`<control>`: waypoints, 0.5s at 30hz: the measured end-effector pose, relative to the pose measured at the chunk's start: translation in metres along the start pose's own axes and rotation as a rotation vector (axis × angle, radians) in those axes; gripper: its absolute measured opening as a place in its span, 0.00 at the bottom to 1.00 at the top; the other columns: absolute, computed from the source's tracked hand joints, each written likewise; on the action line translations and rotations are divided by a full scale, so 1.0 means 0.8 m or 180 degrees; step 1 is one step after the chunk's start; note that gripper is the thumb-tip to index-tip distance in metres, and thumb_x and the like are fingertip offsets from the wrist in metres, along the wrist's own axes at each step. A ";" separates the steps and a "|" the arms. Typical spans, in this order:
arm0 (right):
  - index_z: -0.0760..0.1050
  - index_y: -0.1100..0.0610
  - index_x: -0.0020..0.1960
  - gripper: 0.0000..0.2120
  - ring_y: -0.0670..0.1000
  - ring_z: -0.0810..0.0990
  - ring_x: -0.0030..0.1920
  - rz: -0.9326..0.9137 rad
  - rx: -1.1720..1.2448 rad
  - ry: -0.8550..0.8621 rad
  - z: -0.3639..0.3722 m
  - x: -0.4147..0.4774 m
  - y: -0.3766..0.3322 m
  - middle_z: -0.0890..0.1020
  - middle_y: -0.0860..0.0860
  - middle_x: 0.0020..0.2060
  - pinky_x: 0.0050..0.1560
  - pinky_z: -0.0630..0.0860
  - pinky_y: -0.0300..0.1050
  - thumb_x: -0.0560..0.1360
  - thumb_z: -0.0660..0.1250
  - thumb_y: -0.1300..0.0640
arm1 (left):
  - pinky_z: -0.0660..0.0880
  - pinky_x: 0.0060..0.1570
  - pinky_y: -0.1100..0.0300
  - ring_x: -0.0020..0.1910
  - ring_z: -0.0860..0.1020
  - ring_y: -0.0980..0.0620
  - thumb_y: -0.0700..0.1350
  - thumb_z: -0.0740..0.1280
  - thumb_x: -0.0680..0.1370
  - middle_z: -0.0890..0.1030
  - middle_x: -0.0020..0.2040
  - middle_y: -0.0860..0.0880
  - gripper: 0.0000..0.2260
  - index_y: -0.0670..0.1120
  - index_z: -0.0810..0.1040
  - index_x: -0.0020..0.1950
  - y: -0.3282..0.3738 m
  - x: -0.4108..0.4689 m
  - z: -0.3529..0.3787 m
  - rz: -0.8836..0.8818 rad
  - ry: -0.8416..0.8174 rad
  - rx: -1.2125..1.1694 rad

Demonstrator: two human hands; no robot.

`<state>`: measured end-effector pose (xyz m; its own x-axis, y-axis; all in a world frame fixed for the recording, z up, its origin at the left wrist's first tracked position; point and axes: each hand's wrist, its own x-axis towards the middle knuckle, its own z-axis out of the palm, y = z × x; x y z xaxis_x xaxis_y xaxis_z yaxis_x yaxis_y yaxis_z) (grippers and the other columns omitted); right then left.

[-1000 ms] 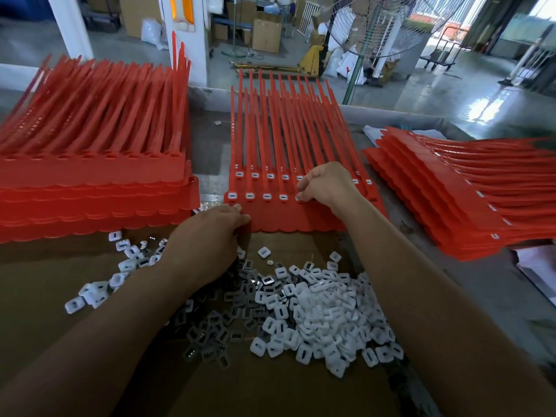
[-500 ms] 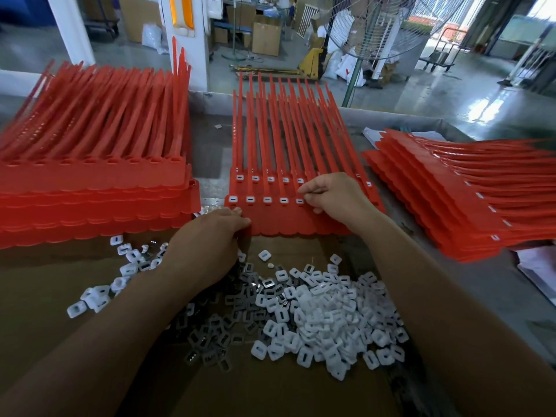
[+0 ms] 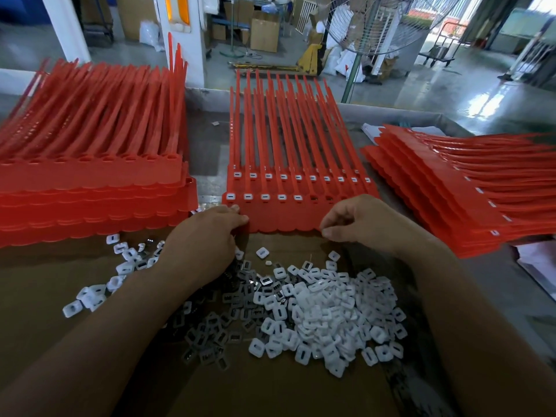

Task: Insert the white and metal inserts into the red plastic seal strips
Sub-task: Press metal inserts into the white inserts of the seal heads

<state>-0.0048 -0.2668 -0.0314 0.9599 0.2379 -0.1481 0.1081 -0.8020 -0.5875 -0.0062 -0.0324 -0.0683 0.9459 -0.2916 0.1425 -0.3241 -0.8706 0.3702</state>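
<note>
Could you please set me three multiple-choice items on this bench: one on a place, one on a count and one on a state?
1. Where does the loose pile of white inserts lie?
A. On the cardboard, nearer than the centre sheet
B. On top of the left stack
C. On the floor

2. How many white inserts sit in the centre sheet's near row?
A. Two
B. Five
C. Nine

3. What is the left hand doing?
A. Lying flat on the pile
B. Holding a tool
C. Gripping the centre sheet's near left corner

Answers:
1 A: the pile is spread over the cardboard in front of the sheet.
2 B: five white squares run from the row's left end, then comes an empty socket.
3 C: its fingers curl on that corner.
</note>
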 end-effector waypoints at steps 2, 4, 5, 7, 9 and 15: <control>0.79 0.47 0.40 0.02 0.32 0.75 0.35 0.0022 -0.0103 -0.0102 -0.004 -0.006 0.003 0.80 0.40 0.35 0.36 0.65 0.29 0.71 0.70 0.54 | 0.56 0.67 0.61 0.70 0.60 0.55 0.36 0.56 0.75 0.64 0.71 0.52 0.22 0.50 0.68 0.68 0.000 0.001 0.000 0.0006 -0.0014 -0.0001; 0.79 0.48 0.40 0.03 0.32 0.75 0.33 0.0011 -0.0088 -0.0164 -0.008 -0.011 0.004 0.80 0.39 0.31 0.33 0.68 0.27 0.71 0.71 0.55 | 0.56 0.67 0.62 0.70 0.60 0.55 0.36 0.57 0.75 0.64 0.72 0.52 0.22 0.51 0.68 0.68 0.000 0.001 0.001 0.0007 -0.0024 0.0009; 0.79 0.48 0.39 0.04 0.32 0.76 0.32 -0.0007 -0.0056 -0.0189 -0.009 -0.013 0.004 0.80 0.38 0.30 0.33 0.68 0.26 0.71 0.71 0.56 | 0.56 0.67 0.62 0.70 0.61 0.55 0.36 0.57 0.75 0.64 0.71 0.52 0.22 0.51 0.69 0.68 -0.001 0.001 0.001 0.0012 -0.0014 0.0005; 0.79 0.49 0.39 0.04 0.34 0.77 0.33 -0.0053 -0.0005 -0.0216 -0.011 -0.016 0.002 0.80 0.36 0.31 0.33 0.68 0.23 0.70 0.71 0.57 | 0.56 0.67 0.62 0.70 0.61 0.55 0.36 0.57 0.75 0.64 0.71 0.52 0.22 0.51 0.69 0.68 -0.001 0.000 0.001 0.0027 0.0009 0.0001; 0.80 0.49 0.39 0.04 0.35 0.77 0.34 -0.0138 0.0027 -0.0245 -0.011 -0.018 -0.002 0.81 0.38 0.33 0.35 0.70 0.23 0.69 0.72 0.57 | 0.57 0.67 0.61 0.70 0.61 0.55 0.36 0.57 0.74 0.65 0.71 0.52 0.22 0.51 0.69 0.67 -0.001 0.001 0.002 0.0038 0.0017 0.0010; 0.80 0.48 0.39 0.06 0.33 0.77 0.33 -0.0384 0.0029 -0.0726 0.004 -0.019 -0.023 0.80 0.36 0.30 0.36 0.70 0.24 0.69 0.73 0.58 | 0.56 0.67 0.62 0.70 0.61 0.55 0.36 0.57 0.74 0.64 0.71 0.53 0.23 0.51 0.69 0.68 0.000 0.002 0.001 0.0032 0.0014 0.0023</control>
<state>-0.0224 -0.2538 -0.0205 0.8570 0.4498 -0.2516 0.2149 -0.7556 -0.6188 -0.0047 -0.0333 -0.0692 0.9425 -0.2985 0.1502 -0.3334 -0.8705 0.3620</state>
